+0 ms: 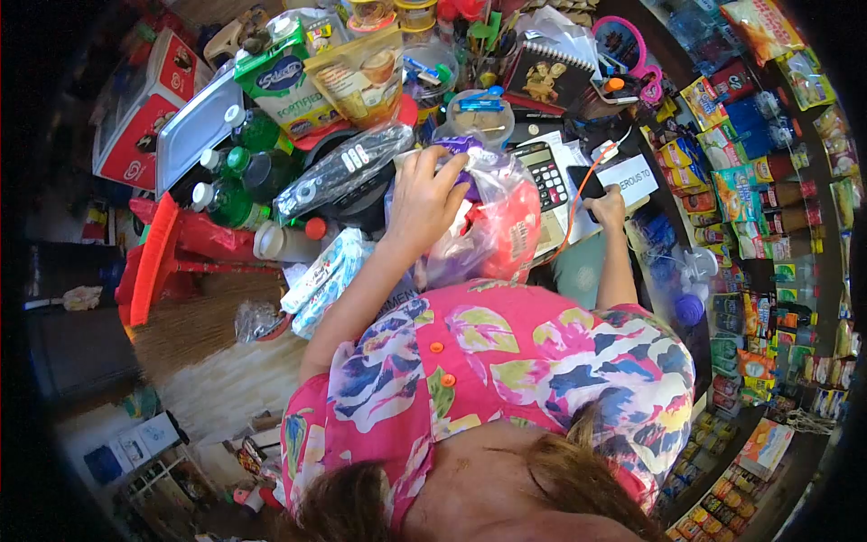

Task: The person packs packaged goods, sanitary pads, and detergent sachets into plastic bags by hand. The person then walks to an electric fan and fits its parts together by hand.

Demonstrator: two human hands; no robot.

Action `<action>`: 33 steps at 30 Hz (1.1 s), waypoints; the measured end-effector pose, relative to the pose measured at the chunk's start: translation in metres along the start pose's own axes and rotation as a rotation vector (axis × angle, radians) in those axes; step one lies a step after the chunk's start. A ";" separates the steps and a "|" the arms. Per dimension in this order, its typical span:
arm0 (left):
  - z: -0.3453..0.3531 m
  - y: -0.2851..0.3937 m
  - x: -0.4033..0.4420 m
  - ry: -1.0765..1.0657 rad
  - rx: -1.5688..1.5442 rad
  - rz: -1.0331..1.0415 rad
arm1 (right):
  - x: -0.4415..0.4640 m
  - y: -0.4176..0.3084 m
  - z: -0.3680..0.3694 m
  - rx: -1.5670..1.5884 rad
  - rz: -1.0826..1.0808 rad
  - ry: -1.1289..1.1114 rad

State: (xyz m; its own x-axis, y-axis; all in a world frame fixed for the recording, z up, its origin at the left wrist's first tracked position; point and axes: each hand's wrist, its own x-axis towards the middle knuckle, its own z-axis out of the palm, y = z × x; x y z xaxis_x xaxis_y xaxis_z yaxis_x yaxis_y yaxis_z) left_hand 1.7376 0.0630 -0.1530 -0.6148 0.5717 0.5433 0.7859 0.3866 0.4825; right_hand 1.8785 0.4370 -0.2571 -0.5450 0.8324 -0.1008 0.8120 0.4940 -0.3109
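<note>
By clock directions from the view's centre, ranks of bright, glossy packets [738, 194] filled 3 o'clock. Pale flooring [212, 384] showed at 8 o'clock; a brown wood-grained surface [203, 321] lay between 8 and 9. A red-and-white box [158, 113] stood at 10, its lettering too small to read. Between 1 and 2 o'clock bulged a clear plastic bag with red and purple contents [506, 208]. The left hand [432, 191] rested on it at 12, fingers bent; whether they pinched the film, I could not tell. A green-and-white carton [284, 86] at 11 read "Selecta" and "FORTIFIED". At 2 o'clock sat a black-keyed calculator [546, 173], then a dark, flat, phone-like slab [579, 179]. The right hand [608, 206] curled against the slab, its grip unclear, beside a white card [628, 180] reading "EROUS TO".
</note>
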 end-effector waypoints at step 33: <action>0.006 0.021 0.017 -0.005 0.210 -0.094 | 0.290 -0.123 -0.030 -0.238 -0.447 0.282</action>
State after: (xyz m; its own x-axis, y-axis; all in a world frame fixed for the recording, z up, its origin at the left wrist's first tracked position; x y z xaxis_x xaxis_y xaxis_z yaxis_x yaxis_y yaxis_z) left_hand 1.7436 0.0848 -0.1377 -0.6859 0.5297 0.4989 0.7221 0.5800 0.3769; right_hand 1.6271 0.6249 -0.2198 -0.7955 0.5486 0.2573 0.5583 0.8286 -0.0406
